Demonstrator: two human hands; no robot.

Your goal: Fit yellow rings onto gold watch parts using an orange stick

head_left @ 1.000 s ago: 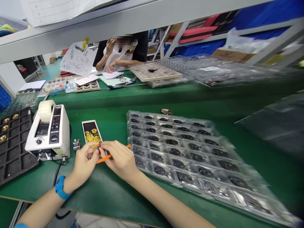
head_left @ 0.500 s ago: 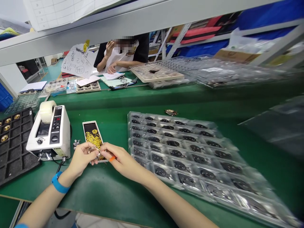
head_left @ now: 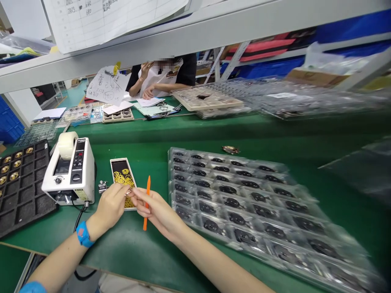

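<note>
My left hand (head_left: pixel 111 205), with a blue band at the wrist, is closed on a small metallic part (head_left: pixel 128 193) that its fingers mostly cover. My right hand (head_left: pixel 154 209) meets it at the fingertips and holds an orange stick (head_left: pixel 147 203), which stands nearly upright between its fingers. Just behind and under both hands lies a narrow white box (head_left: pixel 132 179) with yellow rings (head_left: pixel 122 177) inside. A small metal device (head_left: pixel 103 187) sits left of the box.
A white tape dispenser (head_left: pixel 85 171) and a black compartment tray (head_left: pixel 33 203) with gold parts are at left. Clear plastic trays (head_left: pixel 227 242) of black parts fill the right. Behind them lies a metallic piece (head_left: pixel 230 149). A person (head_left: pixel 165 79) sits across the bench, below a grey beam (head_left: pixel 214 28).
My left hand has turned over the metallic part, hiding more of it. The orange stick in my right hand has swung nearly upright. The view has shifted slightly.
</note>
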